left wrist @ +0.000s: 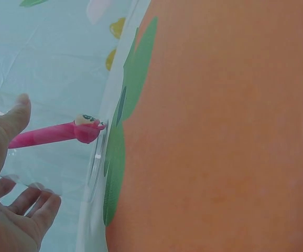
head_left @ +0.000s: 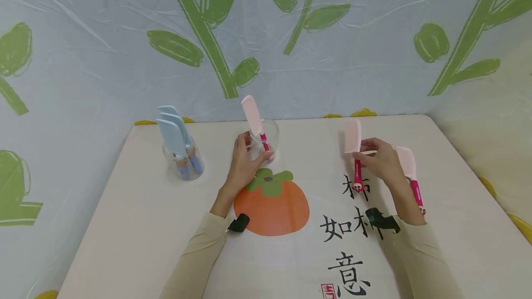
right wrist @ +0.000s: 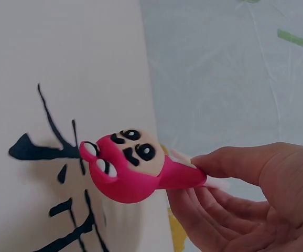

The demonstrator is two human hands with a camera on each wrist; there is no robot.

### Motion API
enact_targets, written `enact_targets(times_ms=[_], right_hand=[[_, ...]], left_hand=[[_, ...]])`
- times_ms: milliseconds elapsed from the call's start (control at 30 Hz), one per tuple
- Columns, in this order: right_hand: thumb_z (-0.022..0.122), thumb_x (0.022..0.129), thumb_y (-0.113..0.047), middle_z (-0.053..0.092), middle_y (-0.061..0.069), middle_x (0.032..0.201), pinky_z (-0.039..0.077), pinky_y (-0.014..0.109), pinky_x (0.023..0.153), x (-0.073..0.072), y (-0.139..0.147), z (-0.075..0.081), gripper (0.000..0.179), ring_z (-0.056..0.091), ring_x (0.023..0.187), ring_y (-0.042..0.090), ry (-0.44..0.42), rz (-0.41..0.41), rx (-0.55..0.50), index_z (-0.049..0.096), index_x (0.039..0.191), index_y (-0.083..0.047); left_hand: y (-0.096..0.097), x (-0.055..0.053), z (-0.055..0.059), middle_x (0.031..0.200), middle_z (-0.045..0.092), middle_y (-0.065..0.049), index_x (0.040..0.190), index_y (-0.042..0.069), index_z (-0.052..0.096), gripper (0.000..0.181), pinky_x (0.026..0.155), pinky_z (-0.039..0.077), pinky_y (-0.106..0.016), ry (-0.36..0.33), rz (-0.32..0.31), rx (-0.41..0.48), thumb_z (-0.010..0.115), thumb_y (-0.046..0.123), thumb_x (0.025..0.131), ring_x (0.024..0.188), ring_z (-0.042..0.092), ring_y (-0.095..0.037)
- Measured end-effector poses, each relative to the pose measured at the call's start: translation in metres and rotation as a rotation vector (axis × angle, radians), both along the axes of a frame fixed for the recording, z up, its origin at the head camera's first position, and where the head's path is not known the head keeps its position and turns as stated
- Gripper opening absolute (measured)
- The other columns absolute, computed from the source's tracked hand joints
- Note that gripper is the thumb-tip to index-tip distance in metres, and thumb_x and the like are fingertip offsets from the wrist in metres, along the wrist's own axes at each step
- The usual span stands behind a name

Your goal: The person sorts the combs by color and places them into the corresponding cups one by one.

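Observation:
My left hand grips a clear glass jar near the back of the table, thumb on one side and fingers round the other. Inside the jar leans a pink comb, its magenta handle down and its head above the rim. Between thumb and fingers my right hand pinches a second pink comb, head up. That comb's handle ends in a cartoon face, close to the camera in the right wrist view. Another pink comb lies on the table beside my right forearm, partly behind it.
A second glass jar with several light blue combs stands at the back left. The pale table bears a printed orange persimmon and black characters. A patterned curtain hangs behind the table's back edge.

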State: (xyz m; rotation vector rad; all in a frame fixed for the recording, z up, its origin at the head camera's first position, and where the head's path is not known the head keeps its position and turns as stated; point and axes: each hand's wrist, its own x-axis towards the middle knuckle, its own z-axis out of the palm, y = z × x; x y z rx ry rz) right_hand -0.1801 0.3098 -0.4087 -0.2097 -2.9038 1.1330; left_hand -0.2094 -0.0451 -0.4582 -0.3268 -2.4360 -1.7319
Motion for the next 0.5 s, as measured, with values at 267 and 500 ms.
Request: enact_targets(times_ms=[267, 500], right_hand=[[0.07, 0.1, -0.026, 0.054, 0.032, 0.137, 0.061, 0.039, 0.083, -0.004, -0.009, 0.014, 0.062, 0.063, 0.115, 0.047, 0.044, 0.013, -0.075, 0.043, 0.143, 0.008], [0.071, 0.099, -0.022, 0.057, 0.029, 0.134, 0.051, 0.009, 0.067, -0.008, -0.018, 0.026, 0.056, 0.066, 0.112, 0.044, 0.118, 0.009, -0.137, 0.044, 0.141, 0.005]], left_hand=[[0.0, 0.0, 0.0, 0.139, 0.045, -0.017, 0.147, 0.003, 0.035, 0.077, 0.112, 0.043, -0.046, -0.01, 0.001, -0.003, 0.082, 0.026, 0.09, 0.129, 0.045, -0.032], [0.0, 0.0, 0.0, 0.139, 0.045, -0.016, 0.147, 0.003, 0.035, 0.077, 0.112, 0.042, -0.046, -0.015, 0.003, -0.01, 0.082, 0.027, 0.09, 0.128, 0.046, -0.032]])
